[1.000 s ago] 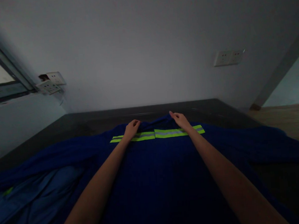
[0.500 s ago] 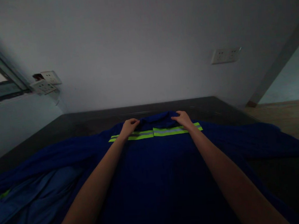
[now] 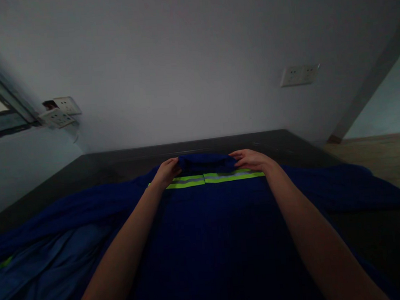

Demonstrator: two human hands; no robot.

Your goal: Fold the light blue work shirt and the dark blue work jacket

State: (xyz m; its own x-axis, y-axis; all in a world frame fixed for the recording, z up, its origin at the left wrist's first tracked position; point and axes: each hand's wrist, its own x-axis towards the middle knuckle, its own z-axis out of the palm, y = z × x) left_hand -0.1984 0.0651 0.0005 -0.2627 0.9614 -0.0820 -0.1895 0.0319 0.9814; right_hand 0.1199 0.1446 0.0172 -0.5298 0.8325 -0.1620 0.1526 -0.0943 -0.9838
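Note:
A dark blue work jacket (image 3: 206, 232) lies spread out, with a yellow-green and grey reflective band (image 3: 219, 178) across its chest. Its collar (image 3: 206, 161) stands up in a curved roll at the far end. My left hand (image 3: 169, 171) is closed on the collar's left end, fingertips partly hidden by the cloth. At the right end, my right hand (image 3: 251, 159) pinches the collar between thumb and fingers. The jacket's sleeves (image 3: 331, 188) stretch out to both sides.
Beneath the jacket is a dark tabletop (image 3: 271, 139) against a grey wall (image 3: 179, 68). A lighter blue garment (image 3: 57, 272) lies at the lower left. Wall sockets (image 3: 300, 75) are at the right, and a loose socket plate (image 3: 57, 118) hangs near the window at left.
My left hand has shifted slightly left along the collar. My right hand has turned more sideways at its end. The collar now looks rounder and more evenly raised.

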